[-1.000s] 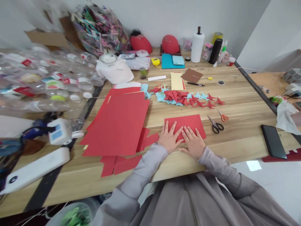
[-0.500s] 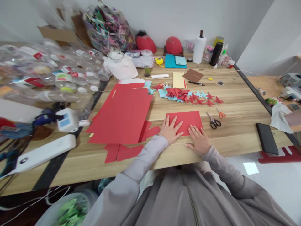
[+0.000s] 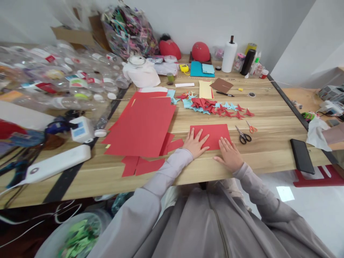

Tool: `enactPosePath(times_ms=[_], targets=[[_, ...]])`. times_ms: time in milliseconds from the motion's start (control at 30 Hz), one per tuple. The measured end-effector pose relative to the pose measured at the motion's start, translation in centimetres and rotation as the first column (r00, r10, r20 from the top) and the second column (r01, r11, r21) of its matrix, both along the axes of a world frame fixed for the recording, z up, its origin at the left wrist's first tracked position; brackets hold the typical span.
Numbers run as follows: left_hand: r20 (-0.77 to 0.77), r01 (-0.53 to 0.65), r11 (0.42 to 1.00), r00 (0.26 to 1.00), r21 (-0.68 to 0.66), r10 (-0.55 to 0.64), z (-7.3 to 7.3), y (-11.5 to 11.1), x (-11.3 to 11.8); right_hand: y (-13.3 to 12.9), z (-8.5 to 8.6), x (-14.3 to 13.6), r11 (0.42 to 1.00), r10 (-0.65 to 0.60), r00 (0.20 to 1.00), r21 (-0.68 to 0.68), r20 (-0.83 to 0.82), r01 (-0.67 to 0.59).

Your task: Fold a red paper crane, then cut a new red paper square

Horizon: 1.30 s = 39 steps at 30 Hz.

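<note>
A rectangular sheet of red paper (image 3: pixel 212 133) lies flat on the wooden table in front of me. My left hand (image 3: pixel 195 144) rests on its left part with the fingers spread. Lying flat over the lower right corner is my right hand (image 3: pixel 229 154), fingers stretched out and thumb apart. To the right of the paper are black-handled scissors (image 3: pixel 243 137) and small orange scissors (image 3: pixel 252 127). Beyond it, folded red and blue paper pieces (image 3: pixel 206 105) form a long heap. Larger red sheets (image 3: pixel 145 125) are stacked to the left, with red scraps (image 3: pixel 143 166) below.
Plastic bottles (image 3: pixel 88 82) crowd the left side near a white power strip (image 3: pixel 57 165). A black phone (image 3: pixel 302 156) lies at the right front edge. At the back stand a white paper roll (image 3: pixel 229 56) and a black bottle (image 3: pixel 247 62). A bin (image 3: pixel 94 222) with green scraps is below.
My right hand has shifted slightly relative to the paper, toward its lower right corner. My left hand stays flat on the sheet. The camera view has tilted a little.
</note>
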State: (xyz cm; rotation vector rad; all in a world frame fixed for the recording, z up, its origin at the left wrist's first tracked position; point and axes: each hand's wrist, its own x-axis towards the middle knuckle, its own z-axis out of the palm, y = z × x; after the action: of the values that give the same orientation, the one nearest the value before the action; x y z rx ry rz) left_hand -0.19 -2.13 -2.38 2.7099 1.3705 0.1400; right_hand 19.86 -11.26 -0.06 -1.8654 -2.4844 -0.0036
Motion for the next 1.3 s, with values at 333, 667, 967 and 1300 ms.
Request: enactPosePath(times_ms=[333,667,967,1300], targets=[[0.003,0.036,0.997,0.999,0.068,-0.036,1.3,-0.9,0.5,1.3,-1.7,-1.2,0.998,0.065,0.998,-0.015,-0.007,-0.065],[0.035,0.280,0.956,0.960,-0.086,-0.278,-0.6,-3.2,2.2,0.9,-1.8,-1.4,0.998,0.068,0.997,0.004,-0.030,-0.068],[-0.003,0.316,0.949,0.949,-0.020,-0.316,-0.1,-4.1,0.7,0.8,-1.7,-1.4,0.997,0.079,0.996,0.009,-0.049,-0.079],[-0.001,0.269,0.963,0.963,-0.030,-0.270,0.3,-4.9,-1.5,0.9,-1.9,-1.3,0.995,0.087,0.995,0.060,-0.043,-0.084]])
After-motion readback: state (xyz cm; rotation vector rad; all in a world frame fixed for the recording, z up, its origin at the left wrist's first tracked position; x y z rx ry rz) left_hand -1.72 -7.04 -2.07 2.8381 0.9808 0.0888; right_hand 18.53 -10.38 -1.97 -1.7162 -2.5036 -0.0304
